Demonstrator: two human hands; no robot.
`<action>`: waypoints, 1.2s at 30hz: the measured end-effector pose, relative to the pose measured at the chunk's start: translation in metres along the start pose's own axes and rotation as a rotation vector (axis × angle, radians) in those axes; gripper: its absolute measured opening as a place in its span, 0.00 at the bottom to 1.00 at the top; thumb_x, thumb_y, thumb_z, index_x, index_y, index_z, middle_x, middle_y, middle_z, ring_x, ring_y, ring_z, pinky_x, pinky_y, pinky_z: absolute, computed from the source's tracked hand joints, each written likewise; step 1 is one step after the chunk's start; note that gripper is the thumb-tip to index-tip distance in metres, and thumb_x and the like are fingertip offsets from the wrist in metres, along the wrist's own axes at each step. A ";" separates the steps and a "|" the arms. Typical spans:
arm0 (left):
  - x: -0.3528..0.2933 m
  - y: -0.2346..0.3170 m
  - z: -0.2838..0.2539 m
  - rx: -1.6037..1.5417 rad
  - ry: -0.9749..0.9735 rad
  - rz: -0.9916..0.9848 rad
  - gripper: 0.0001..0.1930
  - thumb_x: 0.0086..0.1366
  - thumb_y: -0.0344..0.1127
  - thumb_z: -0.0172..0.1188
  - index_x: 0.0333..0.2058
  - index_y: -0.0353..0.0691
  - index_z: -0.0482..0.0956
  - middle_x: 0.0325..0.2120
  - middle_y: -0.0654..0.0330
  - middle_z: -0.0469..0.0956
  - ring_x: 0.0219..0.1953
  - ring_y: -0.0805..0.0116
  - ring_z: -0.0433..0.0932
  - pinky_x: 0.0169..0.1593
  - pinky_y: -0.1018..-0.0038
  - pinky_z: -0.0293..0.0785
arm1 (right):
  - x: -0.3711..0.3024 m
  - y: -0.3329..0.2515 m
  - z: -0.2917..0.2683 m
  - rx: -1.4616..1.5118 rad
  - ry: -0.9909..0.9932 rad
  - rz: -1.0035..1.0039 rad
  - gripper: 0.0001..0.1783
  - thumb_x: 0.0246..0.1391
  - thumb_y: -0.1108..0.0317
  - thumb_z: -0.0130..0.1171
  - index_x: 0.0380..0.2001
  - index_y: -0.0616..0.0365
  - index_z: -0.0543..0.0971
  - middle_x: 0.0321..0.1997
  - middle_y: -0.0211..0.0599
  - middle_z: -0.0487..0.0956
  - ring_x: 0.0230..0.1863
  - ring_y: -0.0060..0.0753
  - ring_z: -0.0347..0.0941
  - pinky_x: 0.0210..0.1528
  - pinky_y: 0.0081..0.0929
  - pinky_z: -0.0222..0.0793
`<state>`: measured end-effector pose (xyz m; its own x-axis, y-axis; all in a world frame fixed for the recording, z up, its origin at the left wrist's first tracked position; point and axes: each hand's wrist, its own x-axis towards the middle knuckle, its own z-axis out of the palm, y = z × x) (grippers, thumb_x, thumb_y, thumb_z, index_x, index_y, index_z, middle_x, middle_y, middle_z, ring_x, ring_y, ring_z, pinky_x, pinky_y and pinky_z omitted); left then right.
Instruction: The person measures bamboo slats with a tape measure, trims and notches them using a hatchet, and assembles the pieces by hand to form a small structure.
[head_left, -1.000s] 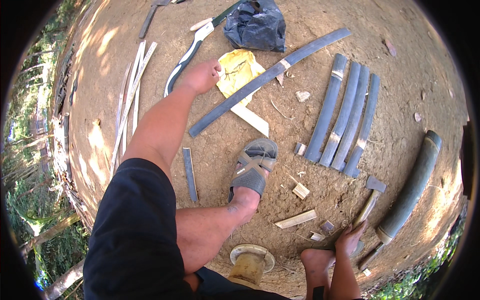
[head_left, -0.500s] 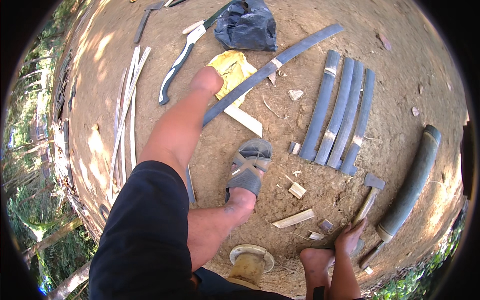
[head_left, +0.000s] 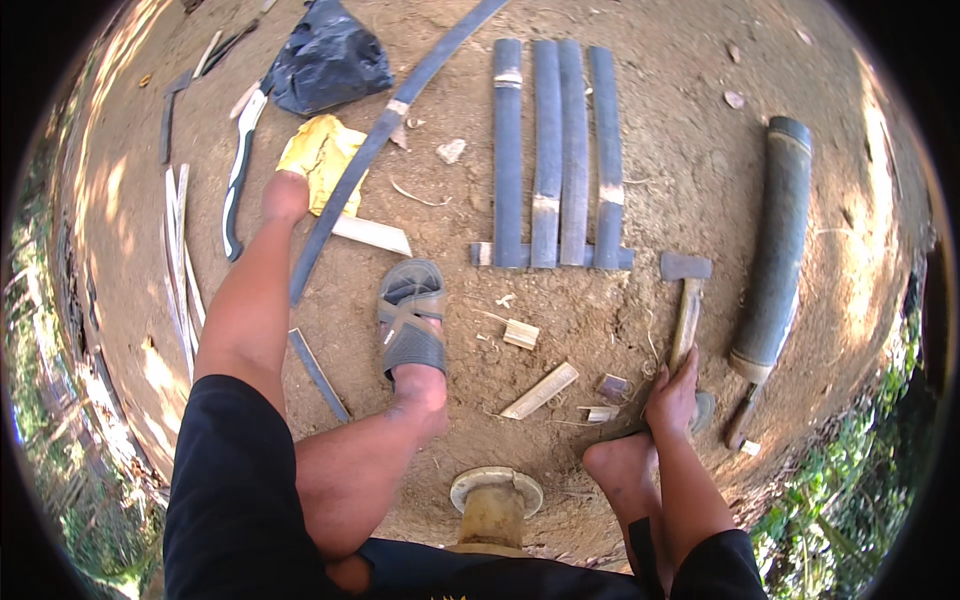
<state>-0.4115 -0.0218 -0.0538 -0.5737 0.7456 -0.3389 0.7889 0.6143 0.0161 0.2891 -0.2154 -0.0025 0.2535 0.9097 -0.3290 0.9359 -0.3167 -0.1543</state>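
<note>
On the right, my right hand is closed around the wooden handle of a hatchet, whose head rests on the dirt. My left arm reaches forward to a rounded end at the edge of a crumpled yellow sheet; no fingers show there. Just right of it, a long dark split bamboo strip crosses the sheet. Several shorter split bamboo strips lie side by side in front of me, their near ends over a dark crosspiece. A thick bamboo tube lies right of the hatchet.
A folding saw and a black plastic bag are at the far left, near thin pale strips. Wood offcuts lie by my sandalled foot. A flanged post stands close to me; a wooden-handled tool lies beside the tube.
My view has turned, so the ground items appear farther left and higher. The right hand stays on the hatchet handle, and the left arm's end stays by the yellow sheet.
</note>
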 end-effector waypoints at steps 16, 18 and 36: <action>-0.152 0.194 -0.033 -0.603 -0.031 0.839 0.09 0.71 0.37 0.62 0.41 0.38 0.82 0.36 0.56 0.83 0.40 0.63 0.83 0.47 0.69 0.76 | 0.046 -0.133 -0.030 0.056 0.104 -0.495 0.41 0.56 0.58 0.71 0.70 0.49 0.67 0.66 0.43 0.69 0.69 0.50 0.62 0.74 0.49 0.52; -0.173 0.217 -0.021 -0.657 -0.100 0.832 0.08 0.70 0.36 0.62 0.40 0.38 0.82 0.37 0.56 0.84 0.41 0.61 0.83 0.48 0.67 0.77 | 0.073 -0.169 -0.034 0.044 0.021 -0.575 0.39 0.54 0.58 0.72 0.69 0.44 0.69 0.65 0.40 0.70 0.70 0.48 0.62 0.73 0.48 0.54; -0.230 0.278 0.006 -0.641 -0.464 0.565 0.12 0.75 0.40 0.56 0.44 0.36 0.76 0.44 0.48 0.85 0.47 0.53 0.85 0.51 0.62 0.78 | 0.121 -0.201 -0.028 -0.034 -0.120 -0.780 0.37 0.49 0.59 0.75 0.63 0.42 0.76 0.62 0.30 0.75 0.66 0.45 0.65 0.68 0.46 0.62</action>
<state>-0.0591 -0.0247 0.0232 0.1048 0.8825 -0.4585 0.5729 0.3233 0.7532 0.1382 -0.0340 0.0148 -0.5051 0.8302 -0.2361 0.8404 0.4107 -0.3537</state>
